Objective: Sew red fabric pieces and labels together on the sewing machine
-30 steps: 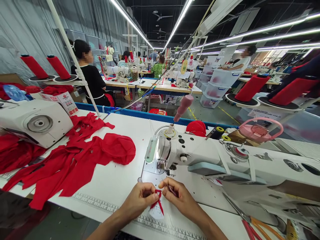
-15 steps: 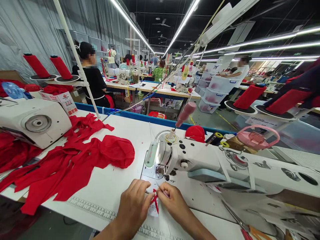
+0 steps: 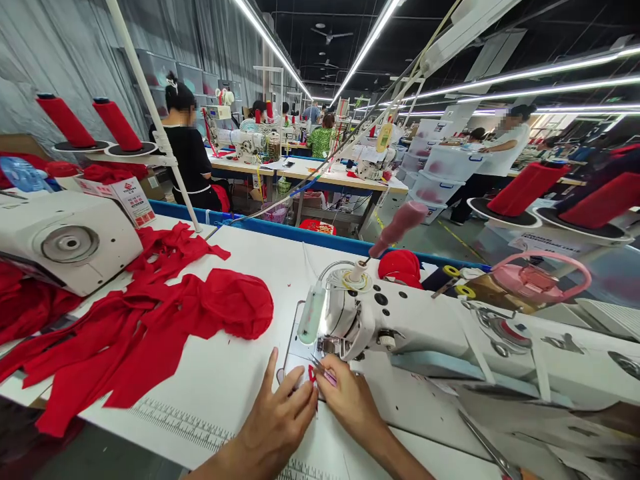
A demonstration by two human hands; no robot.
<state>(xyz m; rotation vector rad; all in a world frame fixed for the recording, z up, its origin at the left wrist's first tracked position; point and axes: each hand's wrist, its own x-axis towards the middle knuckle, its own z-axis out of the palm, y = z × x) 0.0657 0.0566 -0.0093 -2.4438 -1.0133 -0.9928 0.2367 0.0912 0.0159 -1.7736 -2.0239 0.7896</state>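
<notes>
My left hand (image 3: 280, 417) lies with fingers spread and stretched, its fingertips pressing a small white piece with a red strip (image 3: 312, 373) against the machine bed. In my right hand (image 3: 350, 393) is a slim pointed metal tool with a purple handle (image 3: 329, 377); I cannot tell whether it is tweezers or snips. Its tip points up and left, just above the red strip. Right behind both hands stands the needle end of a white sewing machine (image 3: 345, 320). My fingers partly cover the white piece.
Red fabric pieces (image 3: 150, 327) spread over the table at left, beside another white machine (image 3: 70, 243). Long scissors (image 3: 487, 440) lie at front right. A pink-handled screwdriver (image 3: 400, 227) stands on the machine head. Red thread cones (image 3: 527, 190) and a pink-lidded cup (image 3: 540, 280) are behind.
Both hands have moved forward, closer to the needle area, with the white piece and red strip. My left hand has gone from a pinch to spread fingers. The view has shifted slightly.
</notes>
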